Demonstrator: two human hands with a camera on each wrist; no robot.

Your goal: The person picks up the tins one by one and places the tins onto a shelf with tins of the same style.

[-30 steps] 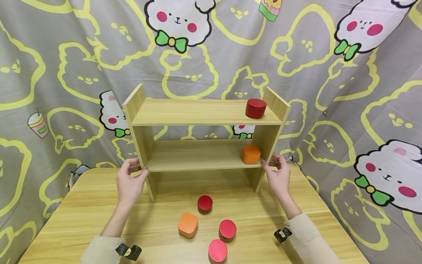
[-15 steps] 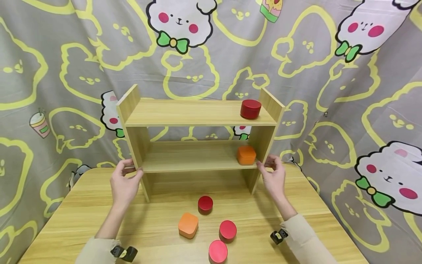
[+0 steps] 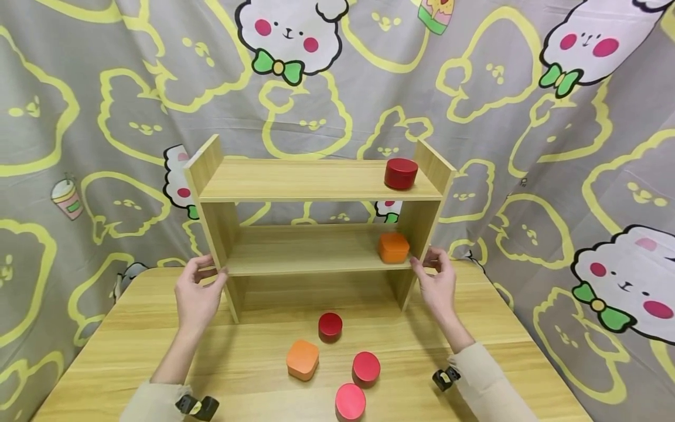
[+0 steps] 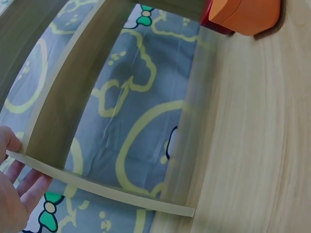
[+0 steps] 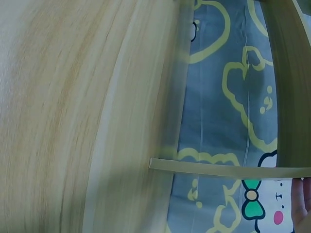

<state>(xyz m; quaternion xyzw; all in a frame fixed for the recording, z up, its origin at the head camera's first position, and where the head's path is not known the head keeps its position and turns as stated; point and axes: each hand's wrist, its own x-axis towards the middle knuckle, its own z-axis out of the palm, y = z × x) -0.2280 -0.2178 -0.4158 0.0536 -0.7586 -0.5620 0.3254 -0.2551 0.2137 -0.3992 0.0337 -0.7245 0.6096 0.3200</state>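
From the head view, cannot make out the fingertips of the left hand point(image 3: 197, 296) behind the left edge of the shelf point(image 3: 311, 180) or the cropped front edge of the table point(image 3: 126, 351), nor, from the wrist views, the palm of the right hand point(image 5: 302, 201) or the shape of a red container point(image 4: 214, 27) mostly covered by an orange box point(image 4: 252, 14).

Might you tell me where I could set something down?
Bare: the top shelf left of its red box, the middle shelf left of its orange box, and the table outside the left hand and right hand. Crowded: the table's front centre, with four boxes.
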